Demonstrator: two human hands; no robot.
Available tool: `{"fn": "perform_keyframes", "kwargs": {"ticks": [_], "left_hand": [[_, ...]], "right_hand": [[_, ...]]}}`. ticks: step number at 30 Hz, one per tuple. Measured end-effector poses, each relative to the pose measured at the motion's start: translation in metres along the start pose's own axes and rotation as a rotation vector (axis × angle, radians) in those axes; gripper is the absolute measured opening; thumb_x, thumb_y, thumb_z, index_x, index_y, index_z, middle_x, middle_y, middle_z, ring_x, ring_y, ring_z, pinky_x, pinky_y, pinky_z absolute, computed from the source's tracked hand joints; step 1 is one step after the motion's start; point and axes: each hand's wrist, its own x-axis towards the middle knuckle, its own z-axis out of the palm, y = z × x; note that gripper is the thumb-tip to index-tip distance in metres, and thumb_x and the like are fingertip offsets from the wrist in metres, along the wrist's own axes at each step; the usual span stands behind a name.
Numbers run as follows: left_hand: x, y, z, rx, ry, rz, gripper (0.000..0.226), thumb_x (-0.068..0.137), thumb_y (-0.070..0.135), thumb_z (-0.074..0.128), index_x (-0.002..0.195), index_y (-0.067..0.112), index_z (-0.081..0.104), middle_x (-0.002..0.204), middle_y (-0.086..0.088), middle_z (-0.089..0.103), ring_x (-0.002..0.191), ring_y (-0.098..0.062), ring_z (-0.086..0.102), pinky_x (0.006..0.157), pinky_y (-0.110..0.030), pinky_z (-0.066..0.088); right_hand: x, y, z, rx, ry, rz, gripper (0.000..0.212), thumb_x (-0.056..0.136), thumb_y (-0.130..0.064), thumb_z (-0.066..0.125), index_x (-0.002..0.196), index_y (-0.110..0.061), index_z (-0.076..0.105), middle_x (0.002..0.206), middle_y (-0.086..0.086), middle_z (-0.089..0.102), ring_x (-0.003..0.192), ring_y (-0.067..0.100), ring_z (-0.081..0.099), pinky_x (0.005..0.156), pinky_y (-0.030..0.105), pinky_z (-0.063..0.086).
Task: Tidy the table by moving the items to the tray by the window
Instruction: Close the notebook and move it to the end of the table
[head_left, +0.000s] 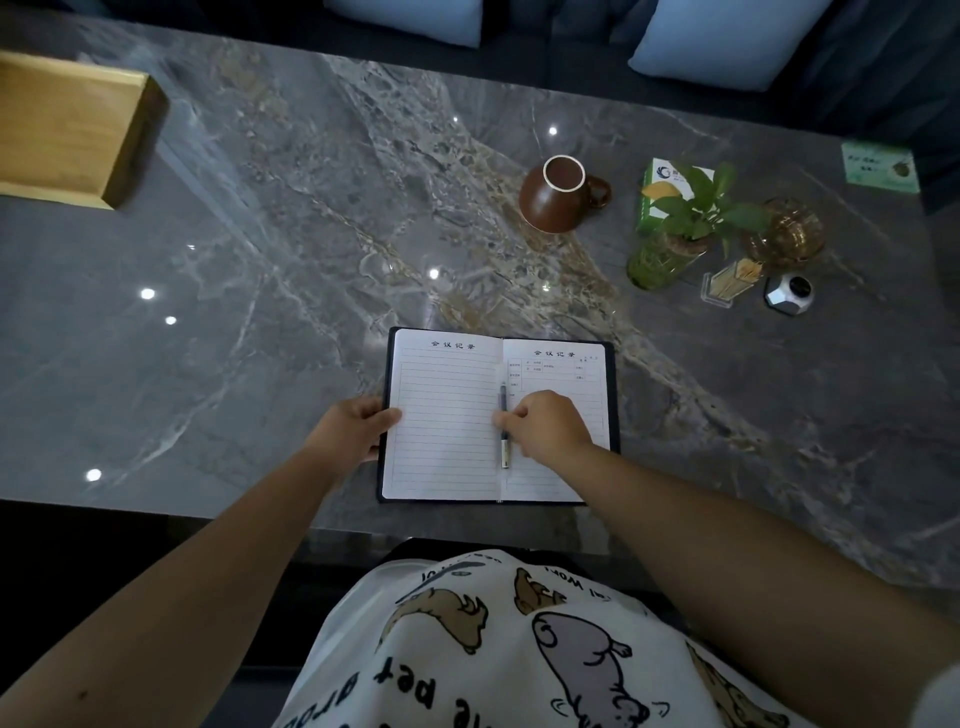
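right hand pinches pen on notebook gutter | left hand grips notebook's left edge | pen: light, stiff, slick, likely best pinched mid-barrel | tray well apart, far left of notebook

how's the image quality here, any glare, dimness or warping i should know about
Head view: dim overall, with small bright ceiling-light reflections dotted across the glossy table; the open notebook stands out brightest and its lines are legible; wide-angle warping bends the table edges and stretches the wooden tray at the left edge; the corners darken, and the far cushions look soft.
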Motion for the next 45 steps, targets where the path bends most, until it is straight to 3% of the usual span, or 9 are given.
{"fn": "perform_keyframes", "kwargs": {"ticks": [7, 12, 16, 20, 23, 28, 33, 40, 45], "left_hand": [[-0.015, 0.015, 0.005, 0.046, 0.051, 0.067, 0.012, 0.092, 0.024, 0.061, 0.091, 0.028, 0.072, 0.09, 0.006, 0.075, 0.083, -0.012, 0.072, 0.076, -0.031, 0.054], [-0.03, 0.029, 0.013, 0.078, 0.061, 0.151, 0.013, 0.091, 0.026, 0.062, 0.091, 0.032, 0.073, 0.093, 0.005, 0.075, 0.087, -0.015, 0.072, 0.079, -0.035, 0.055], [-0.042, 0.042, 0.024, 0.127, 0.084, 0.221, 0.011, 0.086, 0.037, 0.063, 0.092, 0.042, 0.072, 0.094, 0.008, 0.074, 0.086, -0.013, 0.071, 0.081, -0.037, 0.056], [-0.051, 0.056, 0.037, 0.145, 0.119, 0.264, 0.013, 0.085, 0.036, 0.063, 0.092, 0.042, 0.072, 0.093, 0.008, 0.074, 0.085, -0.014, 0.071, 0.083, -0.042, 0.056], [-0.057, 0.065, 0.048, 0.176, 0.161, 0.273, 0.013, 0.085, 0.037, 0.061, 0.091, 0.041, 0.072, 0.091, 0.009, 0.074, 0.084, -0.014, 0.071, 0.084, -0.044, 0.056], [-0.066, 0.079, 0.076, 0.22, 0.182, 0.328, 0.012, 0.089, 0.037, 0.06, 0.093, 0.038, 0.071, 0.089, 0.009, 0.073, 0.084, -0.013, 0.07, 0.079, -0.04, 0.057], [-0.074, 0.094, 0.121, 0.315, 0.188, 0.385, 0.012, 0.091, 0.042, 0.058, 0.091, 0.053, 0.063, 0.085, 0.027, 0.068, 0.078, 0.007, 0.064, 0.062, -0.012, 0.048], [-0.062, 0.104, 0.193, 0.463, 0.185, 0.352, 0.054, 0.087, 0.05, 0.06, 0.131, 0.02, 0.052, 0.12, 0.0, 0.057, 0.101, -0.014, 0.06, 0.089, -0.034, 0.051], [-0.046, 0.096, 0.254, 0.75, 0.338, 0.32, 0.07, 0.086, 0.055, 0.052, 0.141, 0.014, 0.037, 0.144, -0.011, 0.036, 0.131, -0.031, 0.035, 0.109, -0.052, 0.031]], "right_hand": [[-0.009, 0.031, -0.009, 0.103, -0.148, -0.042, 0.03, 0.09, -0.038, 0.062, 0.077, -0.012, 0.069, 0.075, 0.001, 0.071, 0.055, 0.012, 0.063, 0.057, 0.026, 0.051], [-0.017, 0.079, -0.043, -0.183, 0.144, -0.161, 0.021, 0.091, -0.034, 0.059, 0.09, -0.014, 0.063, 0.087, -0.005, 0.062, 0.079, 0.017, 0.06, 0.067, 0.03, 0.045], [-0.019, 0.129, -0.069, -0.502, 0.137, -0.262, 0.059, 0.086, -0.051, 0.059, 0.131, -0.013, 0.05, 0.129, 0.005, 0.051, 0.113, 0.024, 0.053, 0.091, 0.037, 0.046], [-0.012, 0.159, -0.084, -0.683, 0.093, -0.27, 0.101, 0.079, -0.065, 0.059, 0.152, -0.01, 0.014, 0.162, 0.009, 0.009, 0.147, 0.028, 0.014, 0.118, 0.042, 0.016], [-0.006, 0.171, -0.092, -0.723, 0.045, -0.228, 0.114, 0.076, -0.073, 0.055, 0.153, -0.011, -0.001, 0.162, 0.011, -0.009, 0.149, 0.029, -0.005, 0.119, 0.042, 0.004], [-0.003, 0.178, -0.098, -0.729, -0.02, -0.223, 0.121, 0.072, -0.078, 0.053, 0.152, -0.011, -0.007, 0.161, 0.012, -0.014, 0.148, 0.03, -0.01, 0.118, 0.042, 0.001], [-0.003, 0.179, -0.1, -0.727, -0.058, -0.23, 0.125, 0.071, -0.078, 0.056, 0.151, -0.011, -0.012, 0.16, 0.012, -0.019, 0.147, 0.03, -0.015, 0.121, 0.045, 0.001], [-0.004, 0.178, -0.103, -0.722, -0.09, -0.235, 0.126, 0.072, -0.075, 0.057, 0.15, -0.01, -0.016, 0.158, 0.012, -0.024, 0.147, 0.029, -0.018, 0.121, 0.047, 0.002], [-0.006, 0.178, -0.105, -0.71, -0.1, -0.246, 0.126, 0.072, -0.074, 0.059, 0.15, -0.009, -0.015, 0.158, 0.012, -0.024, 0.147, 0.029, -0.017, 0.12, 0.048, 0.002]]}}
